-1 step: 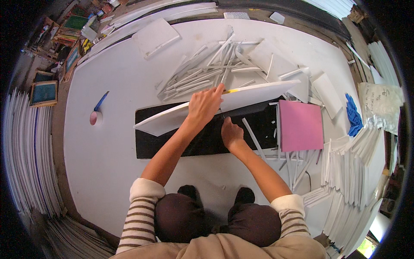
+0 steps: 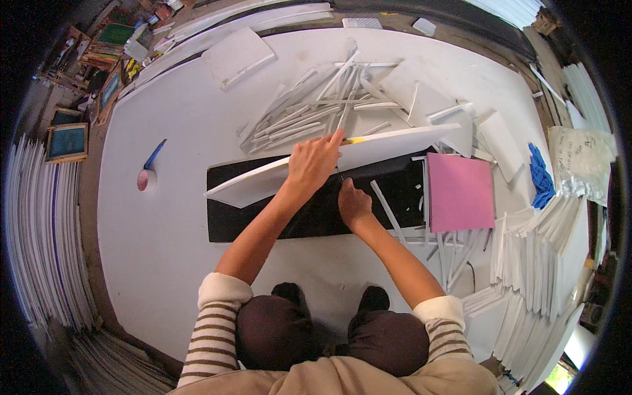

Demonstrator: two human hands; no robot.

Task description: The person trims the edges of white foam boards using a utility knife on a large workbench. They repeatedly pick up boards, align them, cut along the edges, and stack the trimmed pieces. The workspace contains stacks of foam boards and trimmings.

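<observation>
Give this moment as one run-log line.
left hand: gripping raised edge of tilted white board | right hand: curled near board, contents unclear | black mat: beneath board | pink sheet: right of mat

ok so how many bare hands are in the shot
2. The left hand holds the upper edge of the tilted white board; the right hand is curled on its near side, over the black mat. What the right grips is unclear.

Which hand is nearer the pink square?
Right. The right hand is left of the pink square; the left hand is farther left, holding the white board.
</observation>
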